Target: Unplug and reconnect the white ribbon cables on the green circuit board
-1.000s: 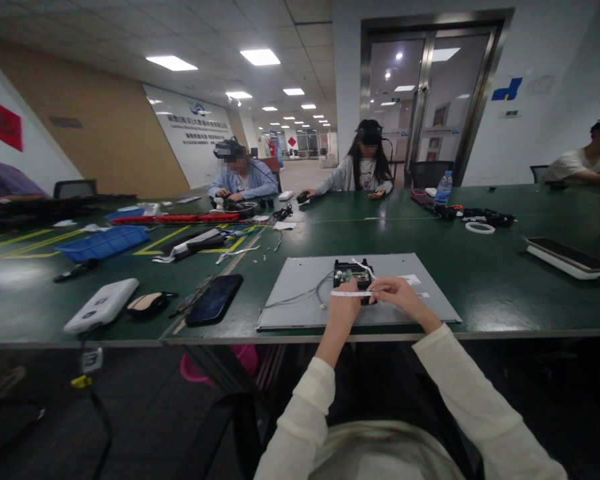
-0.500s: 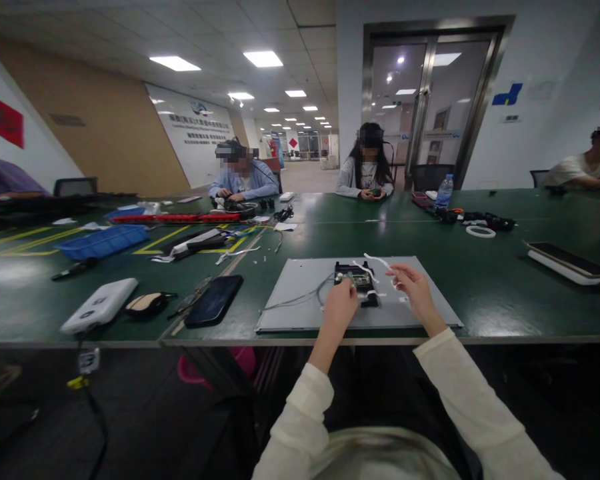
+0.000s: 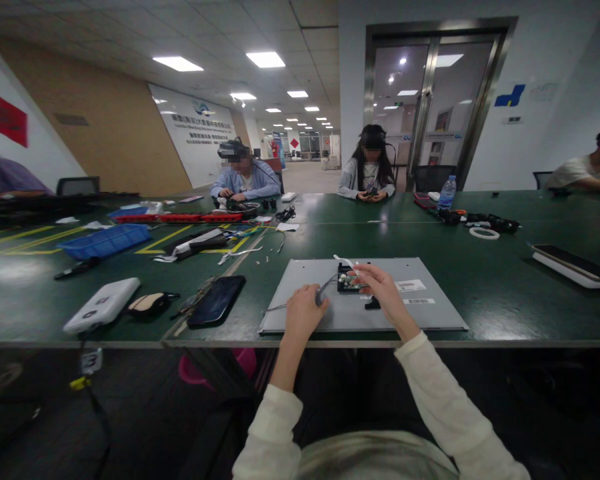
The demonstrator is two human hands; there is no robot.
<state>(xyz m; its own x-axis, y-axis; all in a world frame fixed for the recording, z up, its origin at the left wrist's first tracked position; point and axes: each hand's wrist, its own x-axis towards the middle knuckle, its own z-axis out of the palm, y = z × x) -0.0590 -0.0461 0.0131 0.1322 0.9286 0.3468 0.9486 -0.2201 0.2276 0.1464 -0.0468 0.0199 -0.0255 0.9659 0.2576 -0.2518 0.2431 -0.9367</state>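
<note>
A grey flat panel [image 3: 430, 313] lies face down on the green table in front of me, with a small black circuit board [image 3: 347, 281] on its back. My left hand [image 3: 303, 312] rests on the panel and pinches the grey cable [image 3: 325, 288] that runs from the board. My right hand [image 3: 384, 288] is over the board's right side, fingers closed on a white strip [image 3: 344, 260] that sticks up to the left. White labels [image 3: 410, 285] sit on the panel to the right of the hand.
Left of the panel lie a dark phone [image 3: 216, 300], a white power bank [image 3: 103, 304] and a blue tray [image 3: 105, 241]. Other people sit across the table [image 3: 505, 280]. A white tape roll [image 3: 483, 233], a water bottle [image 3: 447, 193] and a tablet [image 3: 570, 261] are to the right.
My left hand moved left from the board to the grey cable. My right hand carried the white strip from the right side back over the board.
</note>
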